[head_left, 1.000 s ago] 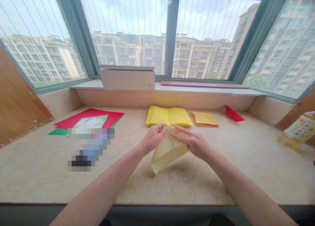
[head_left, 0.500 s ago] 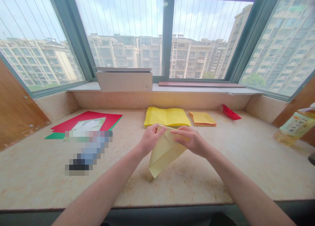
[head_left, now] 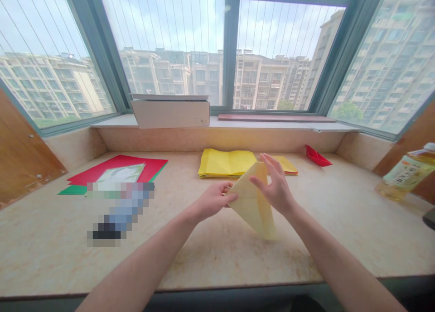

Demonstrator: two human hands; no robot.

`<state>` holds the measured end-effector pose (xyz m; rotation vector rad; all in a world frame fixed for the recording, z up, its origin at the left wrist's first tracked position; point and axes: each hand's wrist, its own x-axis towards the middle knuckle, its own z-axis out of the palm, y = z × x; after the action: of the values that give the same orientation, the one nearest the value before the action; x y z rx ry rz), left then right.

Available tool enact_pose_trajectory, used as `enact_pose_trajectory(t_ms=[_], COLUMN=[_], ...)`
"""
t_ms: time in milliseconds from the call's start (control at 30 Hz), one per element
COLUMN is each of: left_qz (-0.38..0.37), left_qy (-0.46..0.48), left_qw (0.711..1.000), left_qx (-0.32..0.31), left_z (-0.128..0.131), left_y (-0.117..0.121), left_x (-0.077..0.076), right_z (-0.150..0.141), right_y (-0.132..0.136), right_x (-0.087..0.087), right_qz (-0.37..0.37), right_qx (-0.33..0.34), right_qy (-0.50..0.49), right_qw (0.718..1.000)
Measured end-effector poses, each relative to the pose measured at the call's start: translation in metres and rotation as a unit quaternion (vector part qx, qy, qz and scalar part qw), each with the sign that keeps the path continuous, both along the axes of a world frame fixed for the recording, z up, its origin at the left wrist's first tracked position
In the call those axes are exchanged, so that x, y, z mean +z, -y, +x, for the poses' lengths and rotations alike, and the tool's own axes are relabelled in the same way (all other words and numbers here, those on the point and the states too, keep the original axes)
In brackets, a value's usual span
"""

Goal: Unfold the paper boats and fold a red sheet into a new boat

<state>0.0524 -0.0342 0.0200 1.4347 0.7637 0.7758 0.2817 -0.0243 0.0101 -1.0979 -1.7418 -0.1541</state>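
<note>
A pale yellow sheet of folded paper (head_left: 253, 199) is held up above the countertop, its lower corner pointing down and to the right. My left hand (head_left: 215, 199) pinches its left corner between thumb and fingers. My right hand (head_left: 277, 183) is at the upper right edge of the paper, fingers stretched up and thumb apart; whether it touches the sheet I cannot tell. Just behind lies a stack of bright yellow paper (head_left: 226, 162). Partly covered by my right hand is a smaller stack of orange-yellow paper squares (head_left: 287, 163).
A red folded paper boat (head_left: 317, 156) sits at the back right. Red sheets (head_left: 112, 163) and green sheets (head_left: 71, 189) lie at the left, with a pixelated area in front. On the right stands a bottle of yellow liquid (head_left: 406, 174). A white box (head_left: 170, 113) rests on the sill.
The yellow paper has turned, its lower corner swinging from left to right. My left hand has dropped lower to its left corner. My right hand has risen, with fingers spreading upward.
</note>
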Motion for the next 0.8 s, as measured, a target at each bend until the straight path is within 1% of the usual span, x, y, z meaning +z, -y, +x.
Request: enact_pose_trajectory(t_ms=[67,100,133,167,200,267,367,467,567,633,700,800], left_qz=[0.016,0.024,0.032,0.038,0.043,0.049,0.059,0.065,0.059,0.049,0.045,0.051], left_qy=[0.052,0.076,0.096,0.111,0.118,0.118,0.104,0.113,0.115,0.116,0.104,0.070], left_qw=[0.992,0.984,0.978,0.973,0.972,0.971,0.971,0.971,0.976,0.982,0.985,0.985], left_qx=[0.117,0.160,0.185,0.197,0.200,0.201,0.206,0.203,0.176,0.141,0.126,0.152], left_z=[0.003,0.003,0.003,0.003,0.002,0.003,0.008,0.014,0.019,0.021,0.021,0.022], left_y=[-0.003,-0.004,-0.005,-0.007,-0.007,-0.008,-0.007,-0.003,0.002,0.005,0.006,0.005], left_x=[-0.001,-0.001,-0.001,0.000,0.000,-0.002,-0.006,-0.011,-0.012,-0.014,-0.016,-0.020], right_z=[0.001,0.001,0.002,0.002,0.002,0.002,0.000,-0.001,-0.001,-0.001,-0.002,-0.005], right_y=[-0.003,-0.004,-0.004,-0.004,-0.003,-0.001,0.001,-0.001,-0.005,-0.007,-0.007,-0.005], right_x=[-0.002,-0.003,-0.004,-0.005,-0.005,-0.004,-0.003,-0.005,-0.010,-0.014,-0.016,-0.017], right_qz=[-0.031,-0.056,-0.084,-0.107,-0.122,-0.123,-0.095,-0.067,-0.043,-0.029,-0.013,0.010], right_qx=[-0.002,0.001,0.007,0.015,0.020,0.024,0.015,-0.017,-0.046,-0.051,-0.048,-0.038], right_qy=[-0.039,-0.053,-0.060,-0.061,-0.058,-0.048,-0.035,0.003,0.025,0.034,0.053,0.090], right_qw=[0.999,0.997,0.995,0.992,0.991,0.991,0.995,0.998,0.998,0.998,0.997,0.995])
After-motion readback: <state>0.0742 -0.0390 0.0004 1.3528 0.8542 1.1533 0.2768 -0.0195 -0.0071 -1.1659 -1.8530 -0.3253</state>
